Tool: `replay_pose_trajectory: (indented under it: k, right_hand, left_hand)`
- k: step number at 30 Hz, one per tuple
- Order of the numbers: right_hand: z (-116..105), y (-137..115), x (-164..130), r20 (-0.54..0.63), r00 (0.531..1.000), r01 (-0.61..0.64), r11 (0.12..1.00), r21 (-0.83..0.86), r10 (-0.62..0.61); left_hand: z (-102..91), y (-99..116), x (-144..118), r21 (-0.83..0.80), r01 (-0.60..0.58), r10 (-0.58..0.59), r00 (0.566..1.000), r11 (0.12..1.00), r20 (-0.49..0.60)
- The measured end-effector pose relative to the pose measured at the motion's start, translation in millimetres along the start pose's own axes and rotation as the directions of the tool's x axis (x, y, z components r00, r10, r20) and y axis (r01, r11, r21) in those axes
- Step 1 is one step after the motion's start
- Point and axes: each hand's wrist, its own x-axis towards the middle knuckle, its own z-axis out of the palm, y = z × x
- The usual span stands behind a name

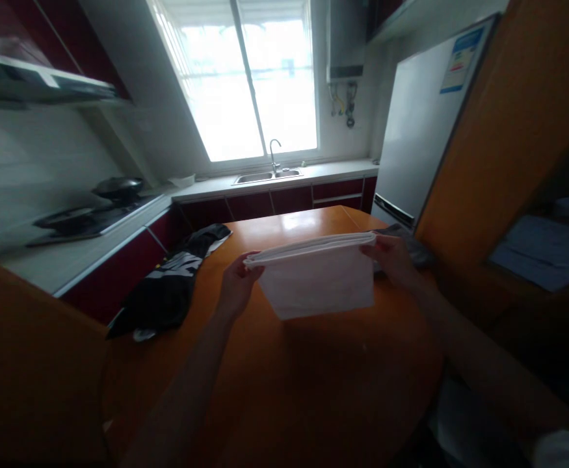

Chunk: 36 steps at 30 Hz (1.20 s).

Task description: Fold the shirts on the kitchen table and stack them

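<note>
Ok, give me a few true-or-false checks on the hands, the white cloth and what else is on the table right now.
1. Both hands hold the folded white cloth by its upper corners: the left hand and the right hand. True.
2. The cloth lies flat on the table. False: it hangs from the hands above it.
3. A black garment lies at the table's left edge. True.
4. The black garment touches the left hand. False: bare tabletop lies between them.
</note>
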Motion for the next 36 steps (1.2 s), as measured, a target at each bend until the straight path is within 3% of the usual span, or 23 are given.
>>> replay_pose_trajectory:
  k: [5,9,14,19,24,31,33,36]
  right_hand:
    - [-57.8,2.8,-10.0,-0.090,0.993,-0.075,0.997,-0.023,0.073]
    - [-104.0,3.9,-9.9,-0.194,0.978,-0.081,0.996,-0.041,0.072]
    - [-153.9,8.4,3.7,-0.318,0.948,-0.028,0.995,-0.099,-0.005]
    - [-191.5,22.3,31.3,-0.363,0.932,-0.023,0.993,-0.115,-0.021]
    - [-219.8,34.4,61.5,-0.370,0.928,-0.018,0.988,-0.156,-0.041]
    - [-237.8,19.7,80.6,-0.422,0.901,-0.077,0.921,-0.381,-0.099]
    - [-240.5,20.9,97.4,-0.407,0.907,-0.070,0.919,-0.388,-0.103]
    - [-239.3,41.8,136.4,-0.379,0.925,-0.145,0.920,-0.365,-0.005]
  left_hand:
    - [60.8,-1.0,8.2,0.012,-0.007,0.005,0.994,1.000,0.108]
    - [111.9,-2.4,20.6,-0.051,-0.072,0.079,0.983,0.996,0.168]
    - [175.0,-3.1,35.2,-0.089,-0.165,0.178,0.968,0.982,0.175]
    - [223.8,-5.7,50.5,-0.145,-0.201,0.227,0.953,0.969,0.202]
    - [256.8,-12.2,65.8,-0.175,-0.221,0.253,0.948,0.960,0.191]
    - [274.1,-5.5,62.1,-0.268,-0.201,0.265,0.937,0.942,0.228]
    - [279.8,-5.8,69.2,-0.278,-0.182,0.249,0.941,0.943,0.230]
    - [292.3,-21.6,95.2,-0.305,-0.081,0.158,0.959,0.949,0.235]
